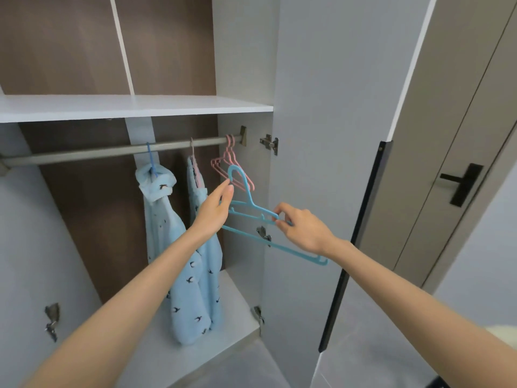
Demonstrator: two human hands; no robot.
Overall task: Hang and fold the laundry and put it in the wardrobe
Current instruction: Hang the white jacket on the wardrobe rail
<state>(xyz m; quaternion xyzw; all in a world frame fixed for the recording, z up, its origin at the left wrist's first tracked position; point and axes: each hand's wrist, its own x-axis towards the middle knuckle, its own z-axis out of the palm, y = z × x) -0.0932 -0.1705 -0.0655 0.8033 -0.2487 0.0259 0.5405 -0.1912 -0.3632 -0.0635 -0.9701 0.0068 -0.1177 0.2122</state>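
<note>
A blue plastic hanger (253,208) is off the rail, held in the air in front of the wardrobe's right side. My right hand (303,229) pinches its right shoulder bar between thumb and fingers. My left hand (215,210) reaches to the hanger's left side with fingers nearly straight, fingertips by the hook. On the grey rail (112,151) hang two light blue garments with a bird print: one (162,219) on a blue hanger, another (207,247) on a pink one. Empty pink hangers (228,161) hang at the rail's right end.
A white shelf (134,106) runs above the rail. The wardrobe floor (235,312) lies below the garments. The open wardrobe door (330,135) stands to the right, with a room door and its black handle (463,184) beyond.
</note>
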